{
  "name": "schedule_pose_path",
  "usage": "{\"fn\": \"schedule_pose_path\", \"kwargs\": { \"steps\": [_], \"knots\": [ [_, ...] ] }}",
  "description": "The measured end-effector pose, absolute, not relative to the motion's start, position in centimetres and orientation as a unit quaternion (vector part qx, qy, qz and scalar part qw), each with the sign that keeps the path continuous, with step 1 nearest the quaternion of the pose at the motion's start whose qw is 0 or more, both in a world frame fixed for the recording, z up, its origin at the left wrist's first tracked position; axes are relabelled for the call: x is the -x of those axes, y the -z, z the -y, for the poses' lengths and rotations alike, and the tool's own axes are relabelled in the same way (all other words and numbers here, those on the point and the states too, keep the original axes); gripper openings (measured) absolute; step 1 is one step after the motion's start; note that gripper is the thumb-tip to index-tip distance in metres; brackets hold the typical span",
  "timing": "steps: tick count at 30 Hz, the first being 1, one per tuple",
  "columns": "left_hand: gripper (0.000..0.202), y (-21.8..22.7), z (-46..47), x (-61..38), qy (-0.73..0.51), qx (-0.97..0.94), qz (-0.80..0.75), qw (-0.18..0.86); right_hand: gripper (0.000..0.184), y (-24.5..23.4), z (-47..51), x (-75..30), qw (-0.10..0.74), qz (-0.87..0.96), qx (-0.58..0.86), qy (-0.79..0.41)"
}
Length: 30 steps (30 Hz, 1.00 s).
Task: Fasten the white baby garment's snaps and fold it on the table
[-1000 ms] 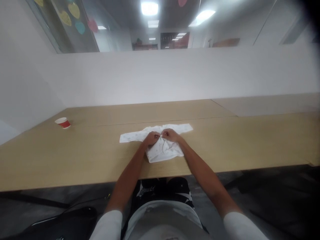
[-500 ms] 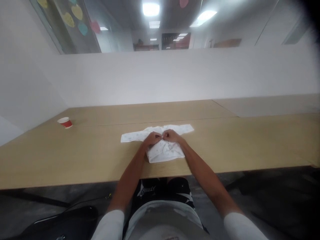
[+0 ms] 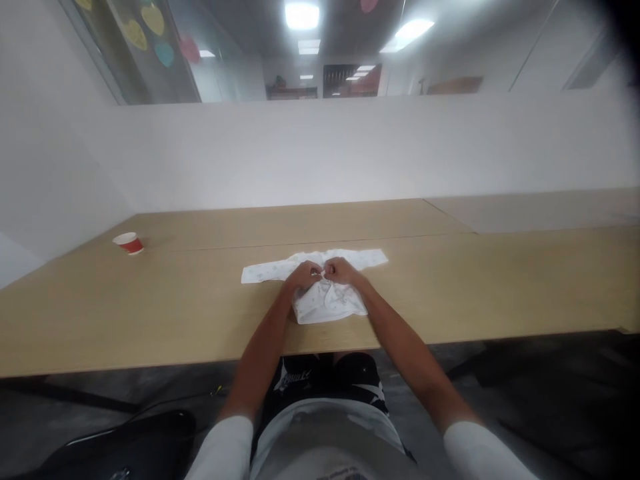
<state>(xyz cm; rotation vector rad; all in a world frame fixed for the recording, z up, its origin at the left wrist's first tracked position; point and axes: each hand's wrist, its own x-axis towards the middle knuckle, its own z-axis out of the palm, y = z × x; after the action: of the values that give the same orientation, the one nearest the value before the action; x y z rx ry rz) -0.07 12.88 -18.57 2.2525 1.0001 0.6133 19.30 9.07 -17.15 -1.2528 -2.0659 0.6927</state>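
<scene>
A small white long-sleeved baby shirt [image 3: 330, 309] with a faint print lies on the table, its sleeves spread to left and right and its hem toward me. At the middle of its front, my left hand [image 3: 305, 275] is closed with the fingertips pinching the fabric. Right beside it, my right hand [image 3: 341, 271] pinches the cloth too, and the two sets of fingertips nearly meet. Between them the fabric is gathered up in creases. Whatever small detail sits under the fingertips is hidden.
The wooden table [image 3: 200, 320] runs wide to both sides, with a seam across it behind the shirt. A red and white paper cup [image 3: 131, 244] stands at the far left. A white wall [image 3: 280, 153] with a window above rises behind. A black chair [image 3: 125, 447] is at the lower left.
Both hands stay at the same spot on the shirt, with slight finger movement. The cloth below them has bunched a little more, and its lower right corner has drawn inward.
</scene>
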Motion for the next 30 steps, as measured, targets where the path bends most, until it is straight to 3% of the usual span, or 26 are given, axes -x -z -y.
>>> {"fn": "schedule_pose_path", "kwargs": {
  "steps": [11, 19, 23, 30],
  "knots": [
    [0.011, 18.1, -12.4, 0.5, -0.242, -0.842, -0.354, 0.327, 0.007, 16.9, -8.7, -19.5, 0.305, 0.782, 0.477, -0.259],
    [0.026, 18.1, -12.9, 0.6, -0.202, -0.866, -0.336, 0.310, 0.015, 17.3, -9.0, -19.0, 0.337, 0.752, 0.516, -0.236],
    [0.024, 17.6, -12.7, 1.0, -0.209, -0.870, -0.331, 0.298, 0.016, 17.5, -9.4, -20.1, 0.334, 0.736, 0.535, -0.245],
    [0.025, 16.7, -12.1, 1.7, -0.170, -0.861, -0.275, 0.392, 0.007, 17.7, -9.5, -21.5, 0.341, 0.699, 0.547, -0.310]
  ]
}}
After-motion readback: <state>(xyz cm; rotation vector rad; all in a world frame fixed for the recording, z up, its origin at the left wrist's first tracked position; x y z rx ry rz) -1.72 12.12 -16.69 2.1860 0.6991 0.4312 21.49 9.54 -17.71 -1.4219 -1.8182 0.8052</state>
